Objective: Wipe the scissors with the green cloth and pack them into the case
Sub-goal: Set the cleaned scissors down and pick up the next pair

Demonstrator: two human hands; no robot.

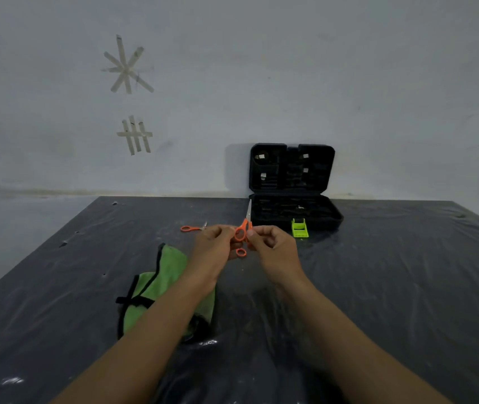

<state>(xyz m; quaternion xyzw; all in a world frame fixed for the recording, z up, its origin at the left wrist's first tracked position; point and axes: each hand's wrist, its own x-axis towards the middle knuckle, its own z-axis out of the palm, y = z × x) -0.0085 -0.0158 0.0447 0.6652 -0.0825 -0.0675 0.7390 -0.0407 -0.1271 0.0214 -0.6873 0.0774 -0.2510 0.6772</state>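
Orange-handled scissors stand upright above the table, blades pointing up and away. My left hand and my right hand both pinch the handles from either side. A second pair of orange scissors lies flat on the table, beyond and left of my left hand. The green cloth with black trim lies crumpled on the table under my left forearm, partly hidden by it. The black case stands open at the table's far edge, its lid leaning on the wall.
A bright green latch hangs from the case's front edge. The table is covered in wrinkled black plastic sheeting. A pale wall with tape marks rises behind the table.
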